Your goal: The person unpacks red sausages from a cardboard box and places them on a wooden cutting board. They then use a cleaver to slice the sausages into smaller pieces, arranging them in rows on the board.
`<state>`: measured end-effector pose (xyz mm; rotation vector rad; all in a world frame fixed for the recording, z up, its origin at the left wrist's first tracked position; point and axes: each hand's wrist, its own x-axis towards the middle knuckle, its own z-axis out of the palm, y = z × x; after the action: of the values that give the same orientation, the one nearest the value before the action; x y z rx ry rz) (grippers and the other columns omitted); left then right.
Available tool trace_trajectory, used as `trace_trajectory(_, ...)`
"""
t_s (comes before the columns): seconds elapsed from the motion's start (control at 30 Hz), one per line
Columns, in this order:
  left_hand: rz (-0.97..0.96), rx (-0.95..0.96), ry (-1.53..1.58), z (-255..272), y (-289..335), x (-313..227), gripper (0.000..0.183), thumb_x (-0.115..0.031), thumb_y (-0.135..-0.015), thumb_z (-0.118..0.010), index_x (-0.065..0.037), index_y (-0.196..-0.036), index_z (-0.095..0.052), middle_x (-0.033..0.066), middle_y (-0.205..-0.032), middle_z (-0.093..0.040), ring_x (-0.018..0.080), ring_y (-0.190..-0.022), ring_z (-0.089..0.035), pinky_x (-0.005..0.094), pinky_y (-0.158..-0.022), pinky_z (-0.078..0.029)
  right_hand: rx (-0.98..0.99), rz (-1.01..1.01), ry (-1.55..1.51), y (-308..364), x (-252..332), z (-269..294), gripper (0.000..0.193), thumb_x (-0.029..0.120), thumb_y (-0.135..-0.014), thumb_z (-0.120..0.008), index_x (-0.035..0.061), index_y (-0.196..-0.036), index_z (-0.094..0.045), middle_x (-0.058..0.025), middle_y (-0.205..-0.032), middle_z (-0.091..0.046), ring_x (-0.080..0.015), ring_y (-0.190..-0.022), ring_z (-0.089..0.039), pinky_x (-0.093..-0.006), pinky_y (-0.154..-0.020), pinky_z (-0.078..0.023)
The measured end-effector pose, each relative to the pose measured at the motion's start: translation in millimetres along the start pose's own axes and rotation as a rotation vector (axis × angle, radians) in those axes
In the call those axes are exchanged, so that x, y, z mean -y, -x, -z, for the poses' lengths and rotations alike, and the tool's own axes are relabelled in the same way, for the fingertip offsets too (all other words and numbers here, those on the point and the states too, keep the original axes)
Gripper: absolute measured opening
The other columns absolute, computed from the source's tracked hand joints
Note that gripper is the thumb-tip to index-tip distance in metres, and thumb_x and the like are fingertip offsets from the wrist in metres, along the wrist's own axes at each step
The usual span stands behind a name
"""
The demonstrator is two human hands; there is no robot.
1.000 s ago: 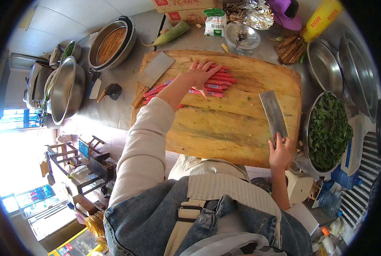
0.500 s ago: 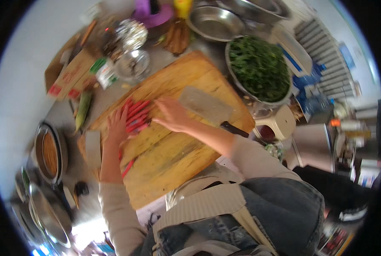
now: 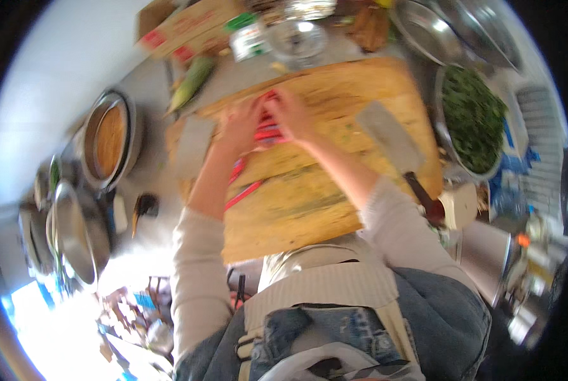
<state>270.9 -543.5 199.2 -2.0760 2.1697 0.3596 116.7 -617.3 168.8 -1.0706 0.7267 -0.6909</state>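
A bunch of long red chili peppers (image 3: pixel 269 132) lies near the far left part of a wooden cutting board (image 3: pixel 322 197). My left hand (image 3: pixel 238 122) curls round the bunch from the left. From the right my right hand (image 3: pixel 290 115) closes on it, its fingers meeting the left hand's at the far end. The fingertips are blurred and partly hidden. Two loose red peppers, one of them a thin one (image 3: pixel 243 195), lie on the board by my left forearm. A cleaver (image 3: pixel 391 134) with a dark handle rests flat on the board's right side.
Left of the board are a flat grey rectangular piece (image 3: pixel 195 147) and nested metal pans (image 3: pixel 133 146). A green cucumber-like vegetable (image 3: pixel 194 82), a cardboard box (image 3: pixel 192 28) and a glass bowl (image 3: pixel 297 43) stand beyond. At right sits a bowl of leafy greens (image 3: pixel 471 120).
My hands have drawn together round the red peppers; the right hand was apart from them with its fingers extended. The whole view has turned and shifted, bringing the board's near edge more level.
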Motion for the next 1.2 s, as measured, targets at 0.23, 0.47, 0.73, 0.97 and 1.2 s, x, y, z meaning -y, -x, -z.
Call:
trace_trajectory(0.23,-0.063,-0.264,0.239,-5.1,30.2,22.1,0.121,-0.058,-0.068,-0.085,-0.009,-0.160,-0.024,0.0147,-0.162,-0.033,0.0337,-0.150,-0.030,0.0549,-0.123,-0.021,0.009,0.607,1.345,26.0,-25.1,26.7,0.067,0.050,-0.099,-0.055,0.0079,-0.150,-0.044,-0.0159,-0.161,-0.034,-0.0336,-0.151,-0.028,-0.0508,-0.122,-0.022)
trace_trajectory(0.47,0.134,-0.299,0.339,-40.8,156.6,23.7,0.099,-0.052,-0.080,-0.078,0.003,-0.150,-0.036,0.0236,-0.154,-0.040,0.0426,-0.141,-0.038,0.0519,-0.120,-0.028,0.171,0.562,1.591,-6.5,-15.8,5.6,0.071,0.054,-0.098,-0.054,0.0064,-0.149,-0.045,-0.0177,-0.157,-0.039,-0.0335,-0.150,-0.029,-0.0524,-0.122,-0.021)
trace_trajectory(0.73,0.211,-0.358,0.156,-66.5,186.6,7.1,0.095,-0.053,-0.079,-0.077,0.001,-0.148,-0.041,0.0176,-0.138,-0.051,0.0332,-0.127,-0.048,0.0471,-0.107,-0.037,0.004,0.683,1.272,86.3,-14.1,9.1,0.055,0.025,-0.096,-0.067,0.0005,-0.142,-0.049,-0.0226,-0.153,-0.042,-0.0431,-0.141,-0.038,-0.0530,-0.116,-0.031)
trace_trajectory(0.97,-0.043,-0.269,0.127,-86.4,201.1,-41.7,0.079,-0.048,-0.088,-0.069,-0.001,-0.146,-0.045,0.0119,-0.131,-0.058,0.0301,-0.123,-0.051,0.0457,-0.102,-0.042,-0.185,0.388,1.443,231.4,-13.4,92.6,0.052,0.021,-0.095,-0.065,0.0010,-0.141,-0.050,-0.0234,-0.152,-0.042,-0.0438,-0.140,-0.039,-0.0524,-0.115,-0.032)
trace_trajectory(1.2,-0.406,-0.338,0.110,-86.4,114.5,-125.4,0.076,-0.049,-0.087,-0.069,-0.004,-0.144,-0.048,0.0105,-0.134,-0.058,0.0277,-0.122,-0.053,0.0424,-0.100,-0.043,-0.536,-0.032,1.770,309.6,9.8,209.2,0.061,0.011,-0.085,-0.064,0.0054,-0.143,-0.047,-0.0253,-0.137,-0.051,-0.0452,-0.126,-0.049,-0.0531,-0.104,-0.040)
